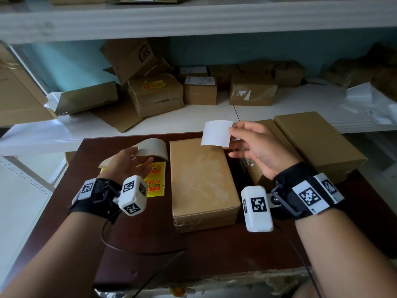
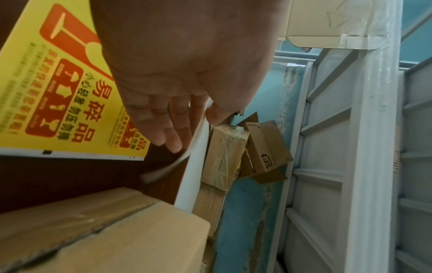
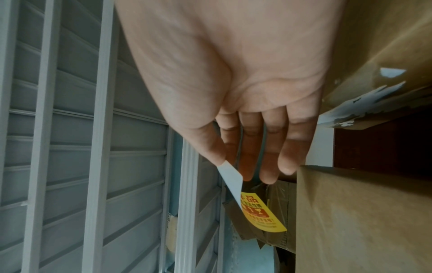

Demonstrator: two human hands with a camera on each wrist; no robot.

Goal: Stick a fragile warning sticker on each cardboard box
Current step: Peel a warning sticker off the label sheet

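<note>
My right hand (image 1: 231, 136) pinches a peeled fragile sticker (image 1: 217, 133) by its right edge above the far end of the plain cardboard box (image 1: 204, 183). The sticker's white back faces the head camera. In the right wrist view, thumb and forefinger (image 3: 233, 157) hold the sticker (image 3: 259, 212), whose yellow printed face shows. My left hand (image 1: 137, 154) holds the curled white backing strip (image 1: 152, 148) over the yellow sticker sheet (image 1: 155, 181). The left wrist view shows that hand (image 2: 187, 118) pinching the strip (image 2: 194, 166), with the sheet (image 2: 58, 92) and the box (image 2: 105, 230) beside it.
The dark brown table (image 1: 133, 233) also carries two long flat boxes (image 1: 318, 143) at the right. Behind it a white shelf (image 1: 279, 108) holds several cardboard boxes, one with a yellow sticker (image 1: 153, 84). A black cable (image 1: 129, 248) lies near the front edge.
</note>
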